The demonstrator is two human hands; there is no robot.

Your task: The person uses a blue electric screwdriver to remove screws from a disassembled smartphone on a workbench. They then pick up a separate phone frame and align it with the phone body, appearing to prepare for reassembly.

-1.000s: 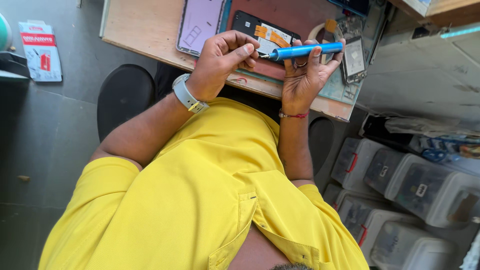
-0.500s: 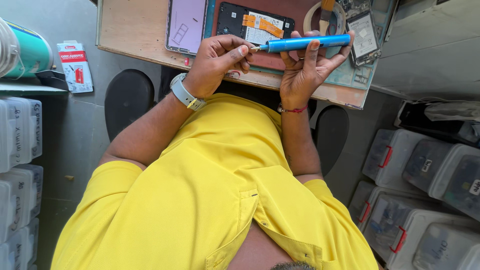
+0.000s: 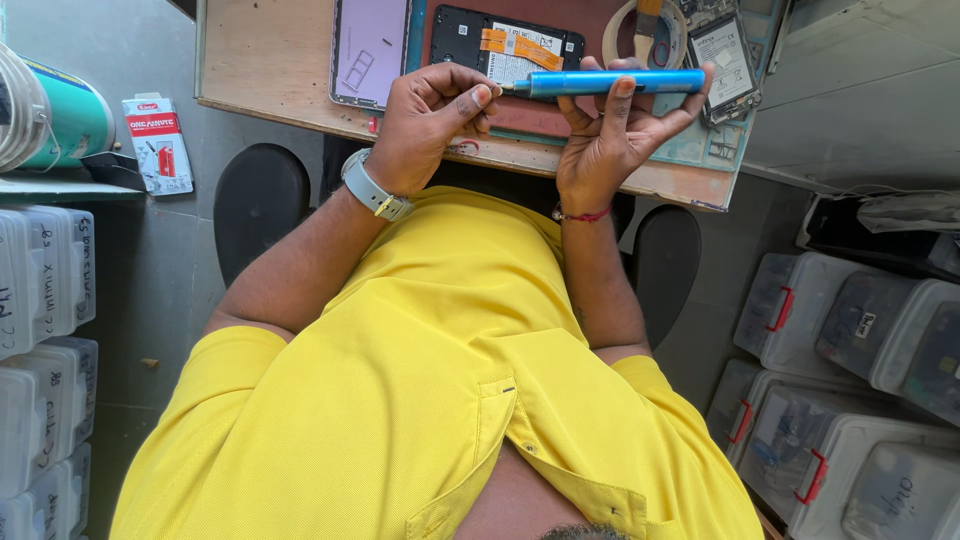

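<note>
The right hand [image 3: 612, 140] is closed around a blue pen-shaped screwdriver [image 3: 610, 82], gripping its barrel with the thumb across the top and holding it level above the near edge of the wooden bench [image 3: 270, 70]. The left hand [image 3: 430, 125], with a grey watch [image 3: 372, 190] on its wrist, is curled at the tool's metal tip, its thumb and forefinger pinched together there; whether they nip a small bit or only the tip itself is hard to make out. Just beyond the screwdriver an opened black phone [image 3: 510, 45] lies on a dark red mat [image 3: 545, 115], showing orange ribbon cables. Left of that phone lies a detached screen panel [image 3: 370, 50], face pale purple. Right of the phone sit a roll of tape [image 3: 640, 35] and a small circuit board [image 3: 725, 50]
</note>
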